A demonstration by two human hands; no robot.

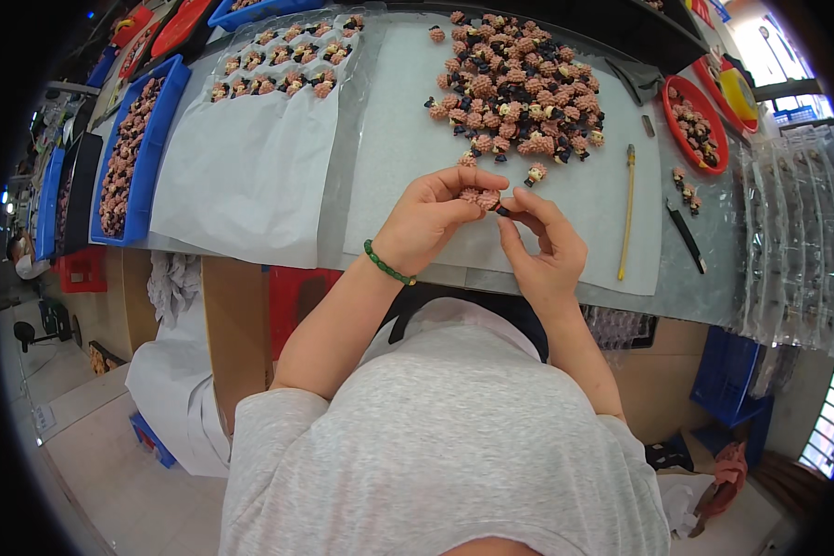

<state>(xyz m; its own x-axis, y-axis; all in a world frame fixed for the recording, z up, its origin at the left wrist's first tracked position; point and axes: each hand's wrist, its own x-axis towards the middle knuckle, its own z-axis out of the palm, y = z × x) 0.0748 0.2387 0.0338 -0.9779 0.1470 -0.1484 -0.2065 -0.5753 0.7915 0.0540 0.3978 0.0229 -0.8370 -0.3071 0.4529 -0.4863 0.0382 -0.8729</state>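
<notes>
A heather-grey T-shirt (445, 435) fills the near foreground at 6 o'clock from the work. Beyond it, above a white sheet (389, 120) on the table (704, 289), a small pink-haired, dark-bodied figurine (481, 197) sits between both hands. The left hand (424, 215) has its grip closed to a narrow pinch, thumb and forefinger on the pink hair; the right hand (549, 246) pinches the dark end just as narrowly. How hard either presses, I cannot tell.

With a piece this small, the left pinch is best kept steady as an anchor while the right fingertips do the fine work, lightly, so nothing slips or marks. Keeping it low over the sheet would make a drop harmless.

From the hands, the heaped figurines (519, 83) lie at 12 to 1 o'clock, a loose figurine (536, 174) just beside at 2, and a slender yellow stick (627, 213) at 3. A black-handled pointed tool (688, 238) rests just past 3, well outside the elbows' way, which seems a sensible spot.
</notes>
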